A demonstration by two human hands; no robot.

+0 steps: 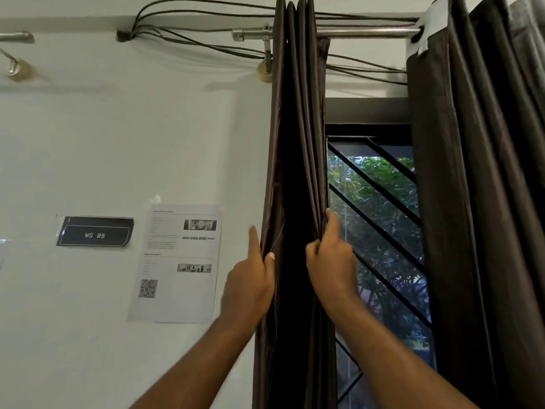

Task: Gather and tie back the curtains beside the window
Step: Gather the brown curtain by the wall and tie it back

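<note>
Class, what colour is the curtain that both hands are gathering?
Dark brown, slightly shiny curtain, seen in the head view.

Two dark curtains [298,172] [477,187], two hands [250,284] [331,261], one window [380,231], one curtain rod [354,33], one printed sheet [177,264], one black sign [94,231]

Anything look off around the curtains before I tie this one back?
A loose bundle of cables sags across the wall and passes by the curtain rod. On the right curtain, a pale strip shows at the top edge. Both hands, left hand and right hand, grip the left curtain.
</note>
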